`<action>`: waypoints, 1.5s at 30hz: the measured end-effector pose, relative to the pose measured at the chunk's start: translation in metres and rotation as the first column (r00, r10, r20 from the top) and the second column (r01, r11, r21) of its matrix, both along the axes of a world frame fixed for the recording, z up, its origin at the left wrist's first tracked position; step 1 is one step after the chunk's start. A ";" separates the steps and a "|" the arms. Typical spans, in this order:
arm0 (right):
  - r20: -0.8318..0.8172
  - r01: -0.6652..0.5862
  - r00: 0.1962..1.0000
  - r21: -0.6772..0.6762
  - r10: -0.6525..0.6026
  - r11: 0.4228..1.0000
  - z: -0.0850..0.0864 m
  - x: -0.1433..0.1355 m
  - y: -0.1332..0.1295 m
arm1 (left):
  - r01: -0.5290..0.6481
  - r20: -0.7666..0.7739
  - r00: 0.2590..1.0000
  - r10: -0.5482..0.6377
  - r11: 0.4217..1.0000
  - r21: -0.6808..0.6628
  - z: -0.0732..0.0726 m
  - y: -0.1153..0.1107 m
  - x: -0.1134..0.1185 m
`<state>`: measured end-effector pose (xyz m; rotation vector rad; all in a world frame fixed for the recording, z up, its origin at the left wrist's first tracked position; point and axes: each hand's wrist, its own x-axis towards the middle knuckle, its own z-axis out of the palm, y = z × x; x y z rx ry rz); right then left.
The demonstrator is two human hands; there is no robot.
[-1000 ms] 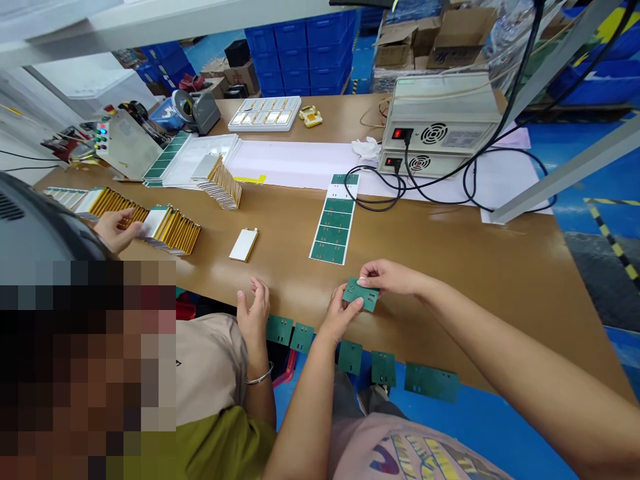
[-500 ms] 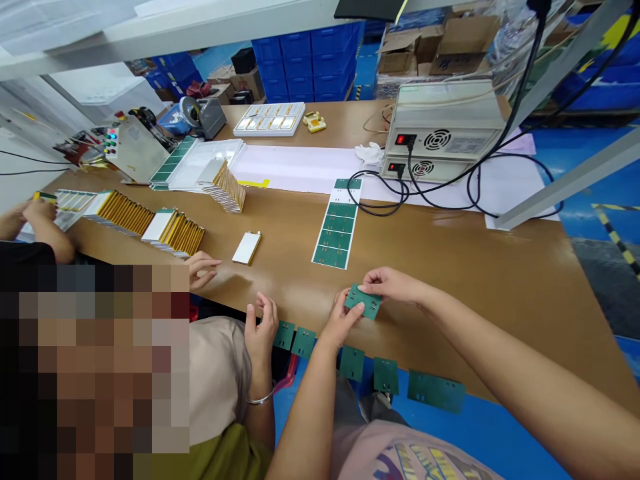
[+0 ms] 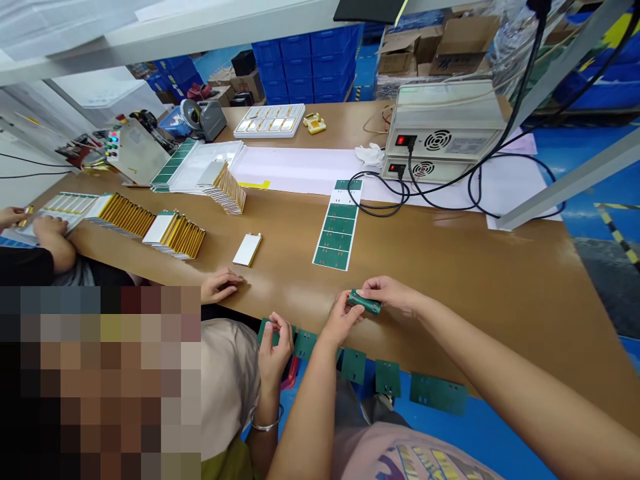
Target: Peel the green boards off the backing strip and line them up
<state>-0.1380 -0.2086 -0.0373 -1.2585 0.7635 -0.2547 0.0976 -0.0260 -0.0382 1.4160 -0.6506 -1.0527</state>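
Brown workbench (image 3: pixel 450 267) fills the view, two people seated side by side at its near edge. Beige power units (image 3: pixel 443 130) sit stacked at the back, red switches lit, black cables looping forward; label on the front too small to read. Long fanned row of gold-edged flat cells (image 3: pixel 150 223) lies left, probably laid out so a co-worker can pick them in order. Strip of green sheet pieces (image 3: pixel 337 227) runs up the middle of the bench. More green tabs (image 3: pixel 387 377) hang off the near edge, likely stuck there for quick grabbing. One loose silver cell (image 3: pixel 247 249) lies apart near the co-worker's hand (image 3: pixel 220 285).

Left hand (image 3: pixel 340 320) and right hand (image 3: pixel 393 293) both pinch a small green piece (image 3: pixel 365 302) at its ends, just above the bench's near edge; it looks bent or rolled between the fingertips. No readable writing on it.
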 end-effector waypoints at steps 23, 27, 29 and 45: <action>-0.140 0.741 0.665 -0.001 -0.733 0.672 -0.058 0.041 0.066 | -0.027 0.062 0.998 0.029 0.999 -0.028 0.006 -0.014 0.016; -0.185 0.767 0.641 0.129 -0.745 0.628 -0.058 0.041 0.081 | -0.019 0.072 0.997 0.017 0.999 0.026 0.016 -0.019 0.011; -0.192 0.767 0.641 0.178 -0.743 0.616 -0.057 0.038 0.084 | 0.003 0.077 0.997 -0.006 0.999 0.042 0.020 -0.019 0.011; -0.023 0.664 0.739 0.198 -0.674 0.721 -0.048 0.013 0.084 | 0.744 0.270 0.596 -0.756 0.647 0.168 -0.012 -0.118 -0.097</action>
